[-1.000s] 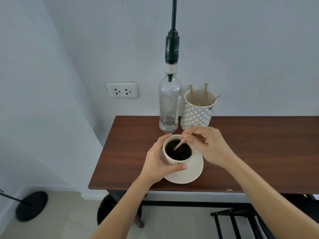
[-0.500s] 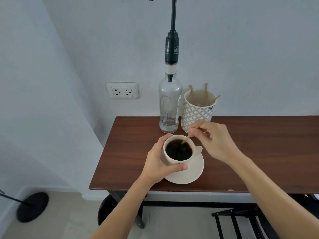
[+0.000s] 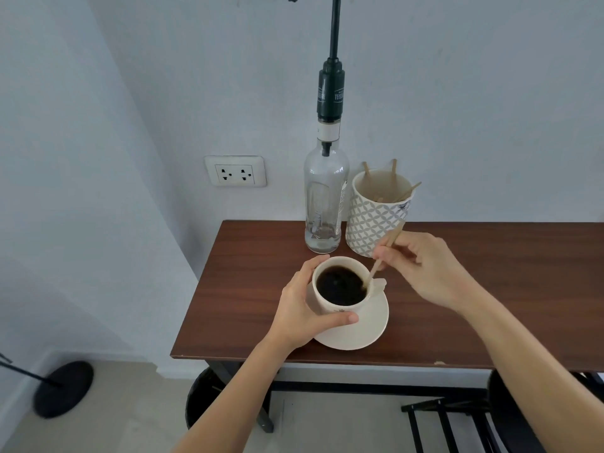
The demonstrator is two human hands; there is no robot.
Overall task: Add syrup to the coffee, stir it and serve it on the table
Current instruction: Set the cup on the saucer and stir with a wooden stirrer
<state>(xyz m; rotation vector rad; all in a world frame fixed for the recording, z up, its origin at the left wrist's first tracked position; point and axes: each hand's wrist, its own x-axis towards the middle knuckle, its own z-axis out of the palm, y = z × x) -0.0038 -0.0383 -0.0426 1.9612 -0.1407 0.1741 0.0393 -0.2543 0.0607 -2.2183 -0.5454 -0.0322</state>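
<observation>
Near the table's (image 3: 261, 263) left front corner, a cream cup (image 3: 330, 305) on a saucer (image 3: 369, 331), nearly full of black coffee (image 3: 340, 286). Left hand (image 3: 307, 308) wrapped round the cup's left wall, thumb curled across the front. Right hand (image 3: 425, 266) pinching a wooden stirrer (image 3: 382, 256), tip dipped into the coffee at the right rim, beside the cup's handle. Along the back edge, a clear bottle (image 3: 323, 204) with a dark pump top, only a little liquid at the bottom. Just beside it on the right, a patterned holder (image 3: 376, 220) with more wooden sticks leaning inside. Saucer close to the front edge. Bare wood stretching away to the right, right forearm crossing above it. Past the left edge, wall with a socket (image 3: 235, 171).
</observation>
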